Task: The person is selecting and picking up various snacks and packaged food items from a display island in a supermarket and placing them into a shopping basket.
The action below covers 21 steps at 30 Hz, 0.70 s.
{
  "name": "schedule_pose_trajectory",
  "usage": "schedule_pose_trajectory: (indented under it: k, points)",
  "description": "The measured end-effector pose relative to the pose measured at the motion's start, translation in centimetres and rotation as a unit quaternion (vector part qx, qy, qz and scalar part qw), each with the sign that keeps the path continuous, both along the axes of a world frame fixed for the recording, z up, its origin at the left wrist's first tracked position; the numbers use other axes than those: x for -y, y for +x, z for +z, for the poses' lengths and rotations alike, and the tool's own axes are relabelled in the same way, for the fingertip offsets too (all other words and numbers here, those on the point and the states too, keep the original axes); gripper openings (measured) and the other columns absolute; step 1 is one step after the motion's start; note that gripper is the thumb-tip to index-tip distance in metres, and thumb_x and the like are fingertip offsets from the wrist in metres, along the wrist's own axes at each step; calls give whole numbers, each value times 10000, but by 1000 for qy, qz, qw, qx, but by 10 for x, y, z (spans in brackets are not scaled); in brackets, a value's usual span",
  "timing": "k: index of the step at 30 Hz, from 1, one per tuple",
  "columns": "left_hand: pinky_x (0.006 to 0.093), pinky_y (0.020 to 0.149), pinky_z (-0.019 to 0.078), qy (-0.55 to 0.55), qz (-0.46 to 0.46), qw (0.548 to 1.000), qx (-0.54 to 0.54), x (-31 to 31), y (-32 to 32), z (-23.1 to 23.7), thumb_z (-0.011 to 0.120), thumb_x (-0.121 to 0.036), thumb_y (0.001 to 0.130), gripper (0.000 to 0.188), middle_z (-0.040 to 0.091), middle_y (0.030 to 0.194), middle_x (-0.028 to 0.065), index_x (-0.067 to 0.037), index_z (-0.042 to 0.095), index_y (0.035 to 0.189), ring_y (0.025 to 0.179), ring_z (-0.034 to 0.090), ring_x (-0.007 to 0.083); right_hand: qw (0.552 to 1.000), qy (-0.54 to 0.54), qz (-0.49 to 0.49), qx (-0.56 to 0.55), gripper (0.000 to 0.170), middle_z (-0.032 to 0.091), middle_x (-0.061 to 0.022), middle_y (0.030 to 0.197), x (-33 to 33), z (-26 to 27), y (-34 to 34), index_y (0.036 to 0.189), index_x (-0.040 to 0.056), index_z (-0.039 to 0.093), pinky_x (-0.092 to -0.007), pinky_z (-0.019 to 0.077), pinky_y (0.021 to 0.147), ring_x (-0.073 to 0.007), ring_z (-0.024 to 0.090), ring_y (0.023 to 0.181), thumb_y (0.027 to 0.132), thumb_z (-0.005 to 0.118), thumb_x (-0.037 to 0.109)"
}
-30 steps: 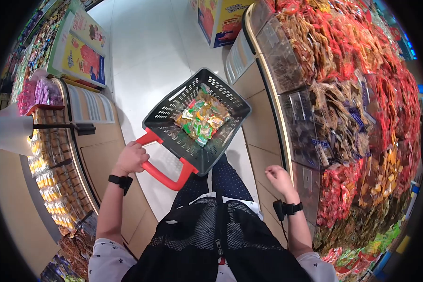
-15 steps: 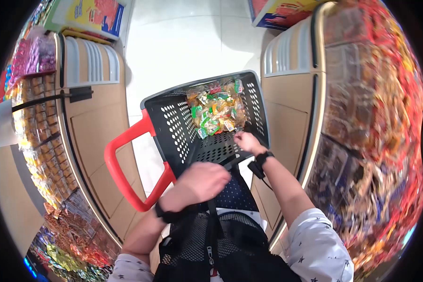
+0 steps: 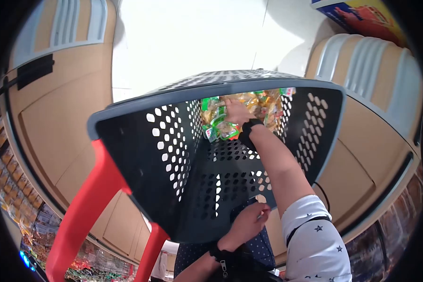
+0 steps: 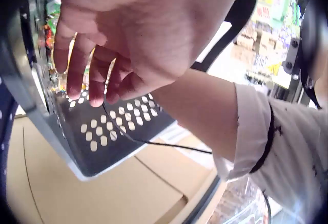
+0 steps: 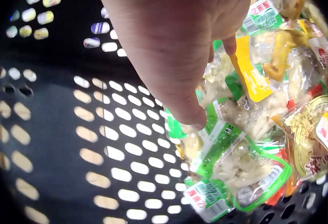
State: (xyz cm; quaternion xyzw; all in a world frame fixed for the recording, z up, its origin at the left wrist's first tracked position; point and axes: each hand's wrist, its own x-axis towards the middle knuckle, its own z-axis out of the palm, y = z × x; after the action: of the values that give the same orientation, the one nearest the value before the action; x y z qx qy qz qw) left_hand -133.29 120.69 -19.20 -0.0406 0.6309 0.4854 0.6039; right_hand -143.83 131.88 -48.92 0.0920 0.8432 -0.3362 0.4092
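Note:
A dark perforated shopping basket (image 3: 221, 88) with a red handle (image 3: 87, 202) tilts with its mouth toward me in the head view. Small clear snack packets (image 5: 246, 167) with green and yellow labels lie piled at its far end. My right hand (image 3: 239, 113) reaches deep inside onto that pile. In the right wrist view, its thumb touches a green-edged packet, while the other fingers are mostly hidden behind the hand. My left hand (image 3: 246, 225) hovers by the basket's near side, its fingers loosely bent and holding nothing; the handle stands apart from it.
Beige cabinets (image 3: 61, 103) flank the aisle on both sides. A colourful carton (image 3: 366, 19) stands at the far right on the pale floor (image 3: 188, 42). Packaged goods (image 3: 14, 174) line the lower left, and a thin cable (image 4: 169, 144) runs under my left hand.
My left hand left the red handle and moved to the basket's near side. My right hand went from beside the shelf into the basket, onto the packets. The basket now appears closer and larger.

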Motion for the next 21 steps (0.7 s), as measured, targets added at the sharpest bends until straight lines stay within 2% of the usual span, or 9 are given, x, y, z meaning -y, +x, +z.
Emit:
schedule_pose_trajectory:
  k: [2, 4, 6, 8, 11, 14, 16, 17, 21]
  points:
    - [282, 696, 447, -43, 55, 995, 65, 18, 0, -21, 514, -117, 827, 148, 573, 838, 113, -8, 547, 920, 769, 574, 205, 987, 63, 146, 7, 679, 395, -135, 1270, 8, 2, -13, 1231, 25, 334, -416, 300, 965, -269, 397, 1156, 665, 637, 246]
    - [215, 705, 417, -118, 164, 975, 90, 33, -6, -32, 507, -110, 852, 119, 556, 857, 25, -10, 544, 906, 771, 520, 80, 977, 72, 197, 39, 710, 472, -100, 1166, 17, 0, -12, 1248, 32, 315, -450, 271, 960, -224, 417, 1136, 674, 649, 282]
    - [215, 743, 410, -108, 207, 968, 88, 40, -12, -38, 484, -99, 865, 114, 546, 865, 18, -13, 535, 921, 802, 514, 80, 974, 85, 209, 25, 709, 493, -73, 1107, 30, -7, -7, 1232, 32, 348, -437, 291, 934, -198, 420, 1118, 672, 659, 337]
    - [219, 765, 407, -99, 245, 959, 99, 43, -15, -38, 461, -88, 876, 123, 546, 859, 21, -4, 526, 938, 818, 513, 90, 941, 56, 332, 41, 639, 500, -82, 1088, 45, -4, 12, 1192, 56, 412, -419, 311, 914, -183, 463, 1054, 662, 684, 287]
    - [223, 777, 408, -100, 235, 959, 122, 47, -13, -44, 461, -85, 875, 128, 543, 866, 22, -1, 522, 951, 838, 511, 92, 943, 74, 320, -54, 576, 502, -91, 1125, 51, -20, 48, 1132, 101, 475, -412, 345, 895, -223, 425, 1115, 643, 685, 323]
    - [224, 780, 407, -93, 224, 962, 130, 48, -11, -45, 464, -83, 874, 126, 543, 873, 23, -3, 524, 952, 842, 512, 94, 936, 162, 293, -113, 414, 553, -132, 1016, 48, -29, 54, 1125, 111, 495, -416, 416, 810, -242, 531, 996, 726, 591, 165]
    - [224, 783, 406, -87, 213, 965, 123, 49, -12, -46, 465, -82, 874, 125, 542, 875, 23, -5, 525, 951, 845, 511, 94, 983, 41, 172, 39, 434, 600, -152, 889, 40, -33, 45, 1133, 119, 502, -386, 469, 711, -285, 588, 866, 711, 599, 142]
    - [223, 781, 405, -92, 236, 958, 131, 50, -13, -47, 465, -79, 873, 122, 543, 871, 23, -6, 526, 949, 844, 511, 93, 982, 36, 182, 47, 605, 608, -130, 802, 33, -32, 43, 1244, 188, 416, -367, 485, 679, -275, 605, 747, 675, 619, 159]
    - [227, 754, 404, -124, 302, 942, 73, 55, -10, -56, 537, -74, 824, 166, 536, 890, 26, -39, 519, 985, 837, 512, 91, 992, -52, 85, 73, 527, 619, -143, 839, 7, 3, 37, 1130, 186, 541, -351, 465, 700, -283, 599, 784, 623, 673, 241]
